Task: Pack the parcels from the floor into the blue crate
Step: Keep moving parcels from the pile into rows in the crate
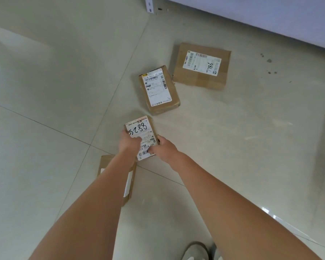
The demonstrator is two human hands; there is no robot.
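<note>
A small cardboard parcel [139, 126] with a white label and a handwritten number sits in the middle of the view, held from both sides. My left hand [129, 142] grips its left edge, thumb over the label. My right hand [164, 148] grips its right lower edge. A medium parcel [159, 91] lies on the floor just beyond it. A larger flat parcel [201, 65] marked 7786 lies further back to the right. Another parcel [129, 182] lies under my left forearm, mostly hidden. The blue crate is not in view.
The floor is pale glossy tile [54, 91] with dark grout lines. A white wall or cabinet base [270, 14] runs along the top right, with a perforated metal post [150, 4] at its corner. My shoe [196, 250] shows at the bottom edge.
</note>
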